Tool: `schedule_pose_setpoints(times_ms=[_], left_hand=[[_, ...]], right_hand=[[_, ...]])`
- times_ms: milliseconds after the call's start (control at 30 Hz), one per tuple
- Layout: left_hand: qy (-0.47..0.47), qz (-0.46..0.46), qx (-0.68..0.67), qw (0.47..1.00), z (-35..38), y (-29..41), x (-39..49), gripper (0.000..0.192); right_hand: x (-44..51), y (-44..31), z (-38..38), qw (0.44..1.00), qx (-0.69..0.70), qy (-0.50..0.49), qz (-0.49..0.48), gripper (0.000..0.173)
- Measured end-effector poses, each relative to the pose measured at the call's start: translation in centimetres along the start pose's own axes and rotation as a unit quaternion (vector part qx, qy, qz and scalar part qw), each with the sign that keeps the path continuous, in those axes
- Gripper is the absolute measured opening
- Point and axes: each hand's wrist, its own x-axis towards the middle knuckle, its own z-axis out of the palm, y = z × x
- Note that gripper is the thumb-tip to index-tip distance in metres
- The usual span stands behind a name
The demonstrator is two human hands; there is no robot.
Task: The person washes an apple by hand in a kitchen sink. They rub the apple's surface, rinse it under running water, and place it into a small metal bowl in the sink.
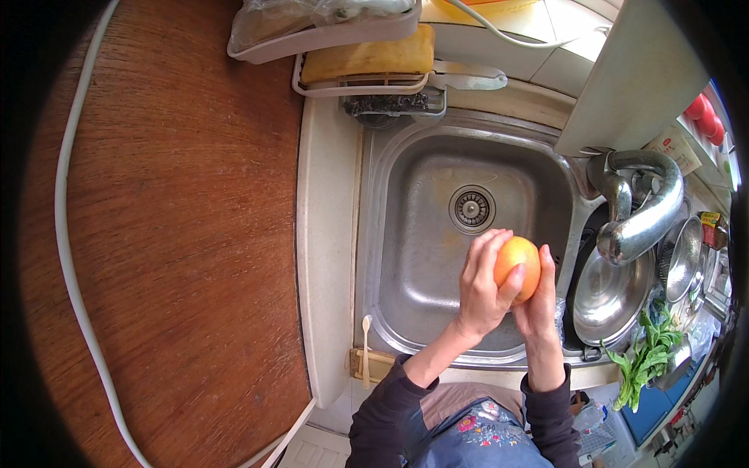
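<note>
An orange, round fruit (518, 268) is held between both hands above the near right part of a stainless steel sink (421, 245). My left hand (485, 284) wraps it from the left, with the thumb across its front. On the fruit's right and underside rests my right hand (538, 295), its fingers partly hidden. Beyond the hands lies the sink's drain strainer (472, 209). A chrome faucet (641, 225) stands to the right, its spout over a metal basin (614, 298) rather than over the fruit.
Leafy greens (643, 354) and a metal colander (683, 260) are at the right. A rack (360, 90) with a yellow sponge (371, 52) and a white-handled tool (468, 76) sits behind the sink. A wooden surface (193, 234) with a white cable (67, 234) spans the left. A small wooden spoon (366, 351) lies at the near edge.
</note>
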Motion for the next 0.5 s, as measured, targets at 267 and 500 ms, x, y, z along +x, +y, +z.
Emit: schedule_pose_setpoints(times_ms=[267, 500], left_hand=[[-0.103, -0.237, -0.225, 0.939, -0.9, -0.7, 0.5, 0.038], [-0.145, -0.307, -0.293, 0.894, -1.8, -1.1, 1.3, 0.034]], right_hand=[[0.7, -1.9, 0.2, 0.924, -0.315, -0.104, -0.191, 0.035], [0.5, -2.1, 0.8, 0.85, -0.415, -0.12, -0.302, 0.043]])
